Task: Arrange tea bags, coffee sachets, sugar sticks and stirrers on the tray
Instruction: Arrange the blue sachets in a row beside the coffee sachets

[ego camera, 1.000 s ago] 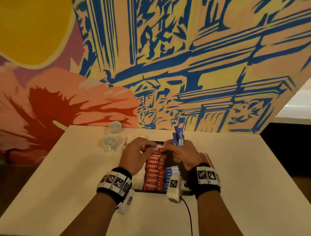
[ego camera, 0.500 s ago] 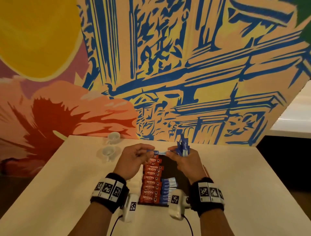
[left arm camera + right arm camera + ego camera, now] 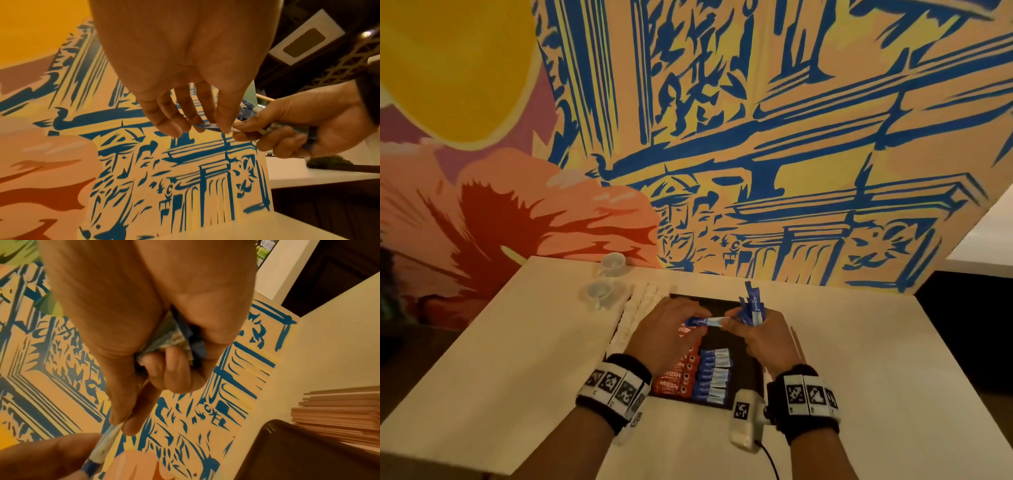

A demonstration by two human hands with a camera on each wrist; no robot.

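Nearest me, blue sugar sticks [image 3: 713, 377] lie in a row on the dark tray [image 3: 743, 363] beside the red coffee sachets [image 3: 674, 383]. Above them my left hand [image 3: 664, 332] pinches one stick [image 3: 705, 321] by its blue end, my right hand [image 3: 763, 337] pinching the white end while clutching a spare bundle [image 3: 751, 305]. It looks light, thin and bendy; I'd grip the ends.

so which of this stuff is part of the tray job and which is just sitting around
Part of the job:
- black tray
- red coffee sachets
- blue sugar sticks laid on the tray
- single stick pinched between both hands
- bundle of sticks in the right hand

Lying about:
- two white cups
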